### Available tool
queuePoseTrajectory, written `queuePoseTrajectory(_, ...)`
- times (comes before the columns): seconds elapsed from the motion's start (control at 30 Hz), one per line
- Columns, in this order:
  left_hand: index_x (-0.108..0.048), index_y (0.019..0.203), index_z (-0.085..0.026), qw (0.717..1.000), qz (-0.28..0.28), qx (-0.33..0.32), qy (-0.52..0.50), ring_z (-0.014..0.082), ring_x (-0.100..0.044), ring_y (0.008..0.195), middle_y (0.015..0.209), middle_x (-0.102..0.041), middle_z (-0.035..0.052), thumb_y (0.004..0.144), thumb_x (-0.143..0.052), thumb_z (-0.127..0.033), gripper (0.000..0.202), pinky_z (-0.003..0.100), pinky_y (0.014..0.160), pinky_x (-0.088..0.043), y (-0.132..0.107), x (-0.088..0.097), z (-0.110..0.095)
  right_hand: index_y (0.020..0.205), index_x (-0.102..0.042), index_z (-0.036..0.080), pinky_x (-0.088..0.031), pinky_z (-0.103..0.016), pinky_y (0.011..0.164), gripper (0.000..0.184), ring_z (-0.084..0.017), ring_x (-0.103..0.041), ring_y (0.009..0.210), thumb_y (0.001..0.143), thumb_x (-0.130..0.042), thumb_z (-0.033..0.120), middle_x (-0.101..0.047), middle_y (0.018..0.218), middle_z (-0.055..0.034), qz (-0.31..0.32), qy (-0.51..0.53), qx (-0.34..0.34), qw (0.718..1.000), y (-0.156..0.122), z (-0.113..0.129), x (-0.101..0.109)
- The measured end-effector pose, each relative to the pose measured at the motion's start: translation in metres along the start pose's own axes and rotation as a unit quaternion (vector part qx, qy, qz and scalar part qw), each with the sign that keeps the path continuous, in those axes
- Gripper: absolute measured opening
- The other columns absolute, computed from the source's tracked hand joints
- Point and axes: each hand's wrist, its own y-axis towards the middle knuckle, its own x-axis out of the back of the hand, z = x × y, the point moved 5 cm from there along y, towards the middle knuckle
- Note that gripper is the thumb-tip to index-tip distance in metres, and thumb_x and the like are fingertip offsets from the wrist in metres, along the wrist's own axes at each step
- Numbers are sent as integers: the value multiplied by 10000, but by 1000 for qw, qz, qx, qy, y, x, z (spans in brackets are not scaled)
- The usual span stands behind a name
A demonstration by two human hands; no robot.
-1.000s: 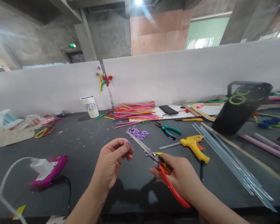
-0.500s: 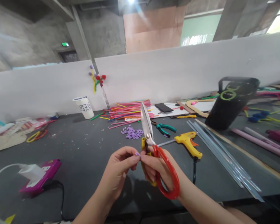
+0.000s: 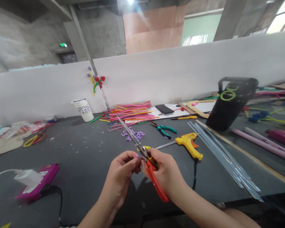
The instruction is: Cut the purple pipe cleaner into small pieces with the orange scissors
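My left hand (image 3: 121, 174) pinches a tiny purple fuzzy piece (image 3: 138, 155) between thumb and fingertips. Close against it, my right hand (image 3: 167, 169) is wrapped around scissors with red handles (image 3: 131, 133). Their blades point up and to the left, near the left fingertips. Something yellow (image 3: 146, 148), partly hidden, also lies in the right grip; its kind is unclear. Beyond the hands, a heap of short purple pieces (image 3: 135, 135) rests on the dark table.
Teal-handled pliers (image 3: 166, 129), a yellow glue gun (image 3: 188, 144) and clear glue sticks (image 3: 218, 152) lie to the right. Pipe cleaners (image 3: 130, 111) and a paper cup (image 3: 82, 110) are at the back, a black bottle (image 3: 231, 104) at right, a purple power strip (image 3: 46, 175) at left.
The right hand has turned, swinging the scissors from nearly upright to tilted left. The left hand still pinches the purple piece. The whole view has shifted slightly.
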Motion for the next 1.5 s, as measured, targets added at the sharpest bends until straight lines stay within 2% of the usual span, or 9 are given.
queuePoseTrajectory(0.13, -584, 679, -141, 999, -23, -31, -1, 73, -526, 539, 618, -608, -3, 700, -618, -159, 44, 175, 546, -402, 0, 5, -13, 690, -519, 182, -326, -191, 464, 171, -100, -434, 496, 702, -524, 353, -520, 560, 25, 45, -35, -3, 998, 0, 1, 4)
queuePoseTrajectory(0.27, -583, 697, -145, 997, -50, -51, -23, 71, -548, 536, 633, -624, 1, 677, -641, -149, 62, 163, 536, -426, 0, 13, -27, 738, -490, 201, -295, -205, 465, 297, -117, -438, 498, 697, -538, 491, -524, 573, 29, 69, -147, 3, 987, -1, 1, 11)
queuePoseTrajectory(0.6, -628, 698, -125, 995, -34, -72, -56, 44, -516, 505, 609, -576, -15, 659, -645, -118, 43, 121, 486, -419, 1, 17, -38, 783, -527, 192, -266, -228, 480, 333, -137, -457, 490, 683, -552, 508, -520, 557, 18, 56, -287, 46, 955, -10, -8, 9)
queuePoseTrajectory(0.7, -615, 689, -127, 997, -19, -58, -48, 44, -516, 508, 605, -582, -9, 684, -632, -126, 17, 120, 492, -413, 0, 15, -38, 713, -514, 193, -260, -226, 468, 244, -126, -425, 472, 681, -556, 432, -477, 511, 33, 57, -253, 22, 966, -9, -7, 12)
queuePoseTrajectory(0.83, -601, 678, -135, 1000, 12, 14, -21, 45, -504, 478, 577, -592, -2, 683, -631, -135, 31, 127, 472, -387, 0, 10, -28, 654, -486, 189, -313, -203, 460, 163, -102, -416, 489, 715, -503, 340, -457, 539, 39, 90, -57, -34, 994, -6, -6, 10)
queuePoseTrajectory(1.03, -614, 664, -121, 992, 62, 102, 35, 40, -478, 428, 525, -577, -6, 641, -631, -103, 34, 141, 447, -356, 0, 0, -5, 699, -495, 187, -369, -200, 425, 125, -89, -446, 436, 674, -524, 306, -459, 521, 55, 94, 160, -117, 976, -2, -7, 0)
queuePoseTrajectory(1.2, -612, 659, -125, 989, 62, 84, 106, 65, -496, 458, 545, -584, -4, 636, -610, -114, 25, 172, 467, -379, 3, -1, -3, 660, -469, 187, -328, -169, 364, 81, -66, -398, 372, 673, -511, 255, -423, 458, 75, 89, 180, -138, 970, 1, -12, -5)
queuePoseTrajectory(1.37, -613, 652, -132, 969, 38, 16, 245, 92, -519, 479, 539, -587, -15, 633, -594, -120, 29, 202, 497, -408, 4, -1, -11, 634, -464, 176, -314, -163, 388, 38, -53, -378, 395, 649, -498, 185, -393, 477, 77, 82, 140, -104, 981, 4, -15, -1)
queuePoseTrajectory(1.5, -622, 653, -138, 957, 43, 15, 286, 99, -518, 481, 537, -581, -18, 633, -566, -104, 68, 211, 498, -410, 3, -3, -9, 633, -458, 176, -304, -172, 404, 33, -58, -376, 404, 658, -478, 183, -395, 483, 74, 87, 102, -96, 986, 5, -17, -2)
